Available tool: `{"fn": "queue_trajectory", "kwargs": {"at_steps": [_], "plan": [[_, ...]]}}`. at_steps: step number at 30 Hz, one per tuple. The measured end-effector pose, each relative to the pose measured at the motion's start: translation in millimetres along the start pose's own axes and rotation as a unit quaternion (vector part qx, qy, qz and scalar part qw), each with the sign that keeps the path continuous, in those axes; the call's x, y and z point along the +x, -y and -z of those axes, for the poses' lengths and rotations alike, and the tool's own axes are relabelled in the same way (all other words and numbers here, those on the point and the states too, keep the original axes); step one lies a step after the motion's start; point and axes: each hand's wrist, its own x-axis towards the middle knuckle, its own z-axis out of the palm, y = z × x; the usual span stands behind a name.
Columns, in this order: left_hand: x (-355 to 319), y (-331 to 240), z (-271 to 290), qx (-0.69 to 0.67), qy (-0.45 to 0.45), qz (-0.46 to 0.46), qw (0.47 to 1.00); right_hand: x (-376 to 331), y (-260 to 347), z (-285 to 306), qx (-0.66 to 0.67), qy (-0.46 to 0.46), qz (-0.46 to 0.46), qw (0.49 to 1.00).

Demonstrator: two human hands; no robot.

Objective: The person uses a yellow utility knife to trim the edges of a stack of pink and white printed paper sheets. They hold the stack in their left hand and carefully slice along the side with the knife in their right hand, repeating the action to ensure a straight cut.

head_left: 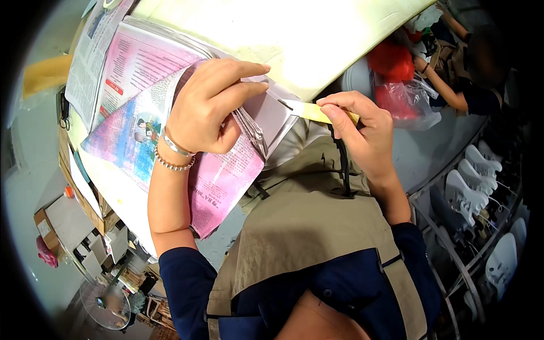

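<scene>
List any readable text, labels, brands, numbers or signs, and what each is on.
Print located, wording not copied:
Lower pink-tinted newspaper sheet: larger dark heading, plus body lines too small to read.
Blue-purple newspaper sheet with cartoon figures: body print too small.
Upper pink-tinted newspaper sheet: pale characters on a red block, small lines around it.
Grey-white newspaper sheet, far left: columns too small.
White label on brown cardboard box: too blurred.

This looks like a workshop: a broad pale worktable fills the top, a metal rack at right holds white moulded pieces with holes, a second person shows at upper right, and a wire-guarded fan stands amid clutter at lower left.
</scene>
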Motion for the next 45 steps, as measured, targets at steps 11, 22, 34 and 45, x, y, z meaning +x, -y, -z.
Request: {"fn": "queue_trajectory", "kwargs": {"at_steps": [11, 22, 34, 45], "plan": [[-0.8, 0.6, 0.6, 0.014, 0.0, -0.011, 1.0, -0.6, 1.2, -1.0, -0.004, -0.004, -0.002, 1.0], [0.0, -2.8, 1.4, -0.012, -0.01, -0.011, 1.0, -0.4, 2.7, -0.7, 0.055, -0.067, -0.09, 0.992], [1.5, -7.9, 0.9, 0.015, -0.016, -0.008, 1.0, 7.5, -5.3, -52.2, -0.15, -0.071, 0.152, 0.974], [3.6, -12.5, -0.5, 0.015, -0.014, -0.005, 1.0, 17.2, -7.7, -63.4, -0.166, -0.083, 0.109, 0.976]]}}
